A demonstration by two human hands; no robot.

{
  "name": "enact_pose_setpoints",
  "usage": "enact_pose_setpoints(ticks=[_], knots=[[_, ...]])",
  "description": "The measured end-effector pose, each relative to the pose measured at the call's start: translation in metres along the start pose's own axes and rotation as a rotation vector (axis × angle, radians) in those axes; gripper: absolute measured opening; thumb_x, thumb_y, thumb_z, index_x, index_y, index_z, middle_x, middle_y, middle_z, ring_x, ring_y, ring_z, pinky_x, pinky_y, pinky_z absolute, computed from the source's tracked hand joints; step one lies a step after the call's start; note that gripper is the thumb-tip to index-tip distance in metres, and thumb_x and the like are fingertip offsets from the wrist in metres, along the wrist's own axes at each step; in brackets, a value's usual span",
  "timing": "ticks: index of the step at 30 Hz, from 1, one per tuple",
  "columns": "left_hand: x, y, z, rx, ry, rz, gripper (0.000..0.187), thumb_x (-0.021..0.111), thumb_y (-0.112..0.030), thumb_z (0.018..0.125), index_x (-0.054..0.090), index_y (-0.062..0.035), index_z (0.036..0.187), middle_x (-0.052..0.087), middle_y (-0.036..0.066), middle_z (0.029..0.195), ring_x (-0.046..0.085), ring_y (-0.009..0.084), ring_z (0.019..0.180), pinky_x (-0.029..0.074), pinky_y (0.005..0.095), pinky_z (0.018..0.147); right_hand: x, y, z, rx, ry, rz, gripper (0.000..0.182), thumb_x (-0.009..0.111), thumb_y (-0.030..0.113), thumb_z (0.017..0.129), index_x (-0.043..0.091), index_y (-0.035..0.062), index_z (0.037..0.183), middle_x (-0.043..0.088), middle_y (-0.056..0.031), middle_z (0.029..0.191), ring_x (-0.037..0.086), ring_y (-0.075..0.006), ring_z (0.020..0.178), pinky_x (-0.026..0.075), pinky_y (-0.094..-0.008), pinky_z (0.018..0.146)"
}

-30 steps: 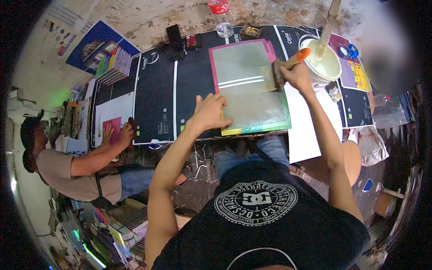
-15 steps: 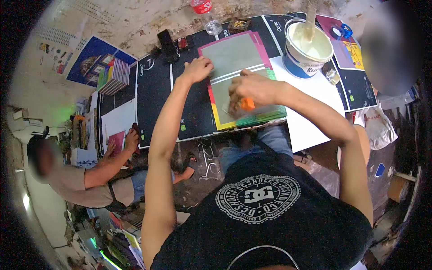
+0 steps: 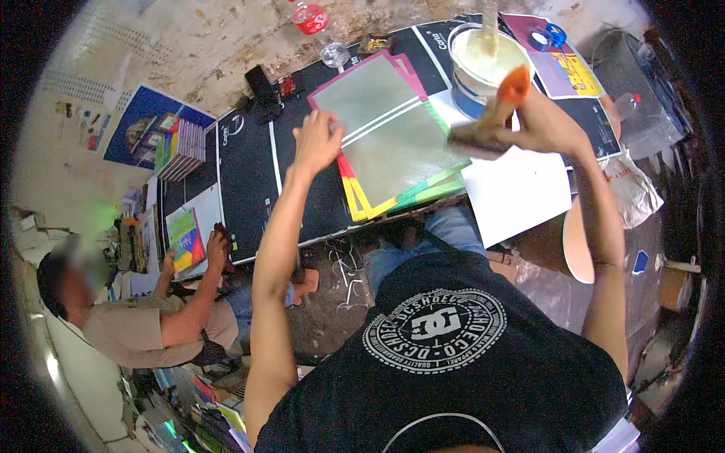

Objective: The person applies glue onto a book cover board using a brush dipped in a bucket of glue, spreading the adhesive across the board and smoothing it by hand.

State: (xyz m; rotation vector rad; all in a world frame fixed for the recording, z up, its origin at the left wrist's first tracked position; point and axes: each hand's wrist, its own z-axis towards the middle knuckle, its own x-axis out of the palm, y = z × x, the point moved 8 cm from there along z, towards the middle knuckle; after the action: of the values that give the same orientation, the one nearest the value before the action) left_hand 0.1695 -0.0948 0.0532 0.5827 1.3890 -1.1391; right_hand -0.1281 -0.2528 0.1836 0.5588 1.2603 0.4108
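My right hand (image 3: 547,124) grips a brush (image 3: 516,84) with an orange handle. Its dark, blurred bristle end hangs in the air just right of the sheets, in front of the bucket. The bucket (image 3: 470,102) holds a thick, pale cream substance with a stick standing in it. A stack of sheets (image 3: 370,113) lies on the table, its top grey-green with two white stripes across the middle. Pink, red, yellow and green edges fan out beneath. At the stack's left edge is my left hand (image 3: 319,142), its fingers bent but apart, holding nothing.
White paper (image 3: 517,196) lies right of the stack. Behind are a phone-like black object (image 3: 260,83), a bottle (image 3: 310,19) and a small box (image 3: 375,45). Blue tape (image 3: 555,34) sits at the far right. To the left, a co-worker (image 3: 162,325) handles a colourful booklet (image 3: 186,238).
My right hand has lifted the brush off the sheet and swung it right, toward the bucket. My left hand stays by the left edge. The co-worker's booklet now shows a multicoloured face.
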Motion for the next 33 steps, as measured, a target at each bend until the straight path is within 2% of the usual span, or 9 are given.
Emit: enact_pose_setpoints(ticks=[3, 7, 13, 15, 19, 22, 24, 28, 33], knots=[[-0.009, -0.059, -0.045, 0.152, 0.05, -0.02, 0.028, 0.058, -0.03, 0.083, 0.058, -0.0079, 0.101, 0.056, 0.011, 0.1, 0.052, 0.0292, 0.102, 0.035, 0.0475, 0.082, -0.001, -0.048, 0.001, 0.523, -0.332, -0.12, 0.033, 0.071, 0.031, 0.076, 0.067, 0.0, 0.087, 0.066, -0.0172, 0.075, 0.067, -0.027, 0.072, 0.053, -0.0357, 0.069], [0.007, -0.106, -0.082, 0.285, 0.267, 0.034, 0.03, 0.055, -0.031, 0.085, 0.058, -0.0063, 0.102, 0.057, 0.012, 0.105, 0.051, 0.0293, 0.106, 0.034, 0.0483, 0.085, 0.057, -0.062, 0.027, 0.228, -0.668, 0.04, 0.033, 0.073, 0.024, 0.076, 0.063, 0.0048, 0.1, 0.066, -0.0106, 0.071, 0.066, -0.0198, 0.065, 0.051, -0.0322, 0.061], [0.02, -0.109, -0.089, 0.217, 0.404, 0.051, 0.032, 0.054, -0.031, 0.085, 0.06, -0.0046, 0.102, 0.058, 0.011, 0.11, 0.051, 0.0269, 0.107, 0.034, 0.0519, 0.087, 0.092, -0.101, -0.012, 0.252, -0.679, 0.179, 0.048, 0.069, 0.016, 0.078, 0.055, 0.007, 0.123, 0.068, -0.0112, 0.08, 0.067, -0.0214, 0.075, 0.052, -0.0332, 0.069], [0.019, -0.108, -0.086, 0.236, 0.391, 0.046, 0.032, 0.054, -0.032, 0.085, 0.062, -0.0044, 0.099, 0.06, 0.011, 0.109, 0.052, 0.0274, 0.106, 0.033, 0.0525, 0.087, 0.077, -0.115, -0.059, 0.51, -0.635, 0.265, 0.053, 0.069, 0.013, 0.078, 0.052, 0.0078, 0.128, 0.067, -0.0122, 0.093, 0.064, -0.0146, 0.089, 0.051, -0.0302, 0.079], [0.028, -0.111, -0.059, 0.157, 0.611, 0.171, 0.033, 0.053, -0.033, 0.086, 0.066, -0.004, 0.092, 0.063, 0.011, 0.105, 0.055, 0.0292, 0.101, 0.033, 0.0543, 0.087, 0.031, -0.102, -0.177, 0.576, -0.915, 0.198, 0.05, 0.068, 0.011, 0.082, 0.05, -0.0006, 0.127, 0.064, -0.0126, 0.101, 0.06, -0.0155, 0.089, 0.048, -0.029, 0.082], [0.014, -0.148, -0.017, 0.288, 0.222, -0.024, 0.034, 0.05, -0.035, 0.089, 0.069, -0.0067, 0.092, 0.062, 0.011, 0.099, 0.055, 0.0293, 0.1, 0.033, 0.0526, 0.087, 0.02, -0.092, -0.268, 0.707, -1.145, 0.238, 0.047, 0.062, 0.004, 0.081, 0.051, -0.0001, 0.126, 0.058, -0.0117, 0.118, 0.056, -0.0192, 0.106, 0.044, -0.0311, 0.093], [0.024, -0.192, -0.001, 0.536, 0.18, -0.138, 0.036, 0.049, -0.037, 0.09, 0.07, -0.0087, 0.096, 0.059, 0.011, 0.104, 0.052, 0.0284, 0.105, 0.033, 0.0527, 0.087, 0.021, -0.082, -0.312, 0.767, -1.25, 0.15, 0.044, 0.063, 0.005, 0.085, 0.049, -0.0045, 0.125, 0.055, -0.0114, 0.122, 0.056, -0.0173, 0.107, 0.046, -0.0289, 0.092], [0.076, -0.27, -0.001, 0.766, 0.41, -0.073, 0.049, 0.042, -0.047, 0.095, 0.071, -0.0083, 0.095, 0.058, 0.014, 0.115, 0.048, 0.0315, 0.116, 0.026, 0.0595, 0.102, 0.045, -0.071, -0.347, 0.834, -1.428, 0.294, 0.042, 0.06, 0.003, 0.085, 0.049, -0.0039, 0.125, 0.053, -0.0104, 0.127, 0.055, -0.0162, 0.108, 0.047, -0.028, 0.09], [0.101, -0.281, 0.008, 0.721, 0.582, 0.118, 0.065, 0.04, -0.054, 0.094, 0.069, 0.0029, 0.081, 0.06, 0.018, 0.107, 0.049, 0.0316, 0.113, 0.025, 0.0607, 0.101, 0.063, -0.08, -0.339, 0.74, -1.389, 0.392, 0.043, 0.06, 0.006, 0.088, 0.047, -0.0032, 0.128, 0.052, -0.011, 0.126, 0.055, -0.0181, 0.109, 0.047, -0.0313, 0.093]])
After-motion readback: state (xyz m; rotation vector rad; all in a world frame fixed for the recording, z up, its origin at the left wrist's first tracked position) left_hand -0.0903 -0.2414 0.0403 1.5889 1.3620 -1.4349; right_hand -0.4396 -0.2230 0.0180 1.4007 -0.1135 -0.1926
